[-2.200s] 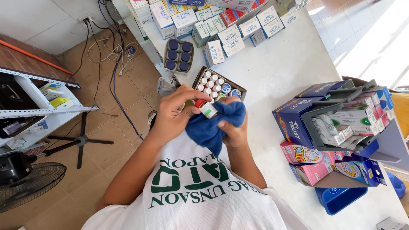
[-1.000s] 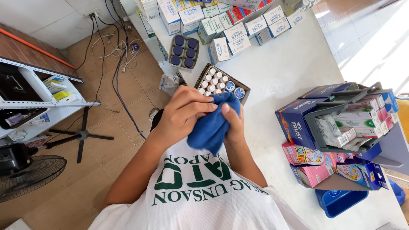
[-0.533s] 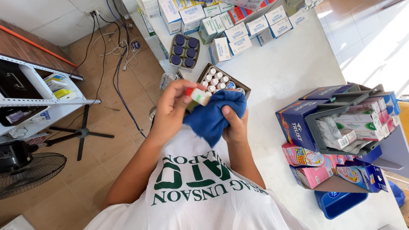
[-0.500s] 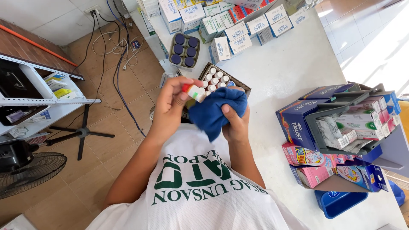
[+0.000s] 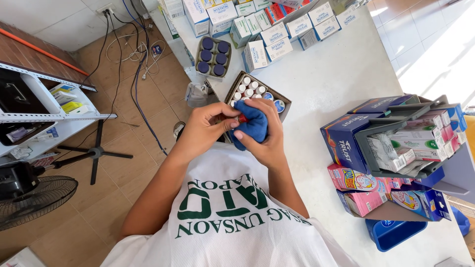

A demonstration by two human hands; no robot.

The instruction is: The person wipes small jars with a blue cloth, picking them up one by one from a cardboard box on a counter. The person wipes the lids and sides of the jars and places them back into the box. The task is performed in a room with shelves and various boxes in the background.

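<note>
Head view: blue cloth [image 5: 252,123] hides most of small red-capped bottle [image 5: 242,118].

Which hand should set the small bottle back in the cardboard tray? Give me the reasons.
Probably the left hand: its fingertips pinch the small red-capped bottle, just in front of the cardboard tray of bottles. The right hand is occupied, closed around the blue cloth.

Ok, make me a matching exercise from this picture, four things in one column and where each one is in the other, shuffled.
Things
1. blue cloth
2. tray of dark-capped bottles
3. standing fan
4. blue bin

Places
A. on the floor at far left
B. under the display boxes at right
C. bunched in both hands
D. at the counter's edge, beyond the white-capped bottles

Pairs: 1-C, 2-D, 3-A, 4-B
</note>
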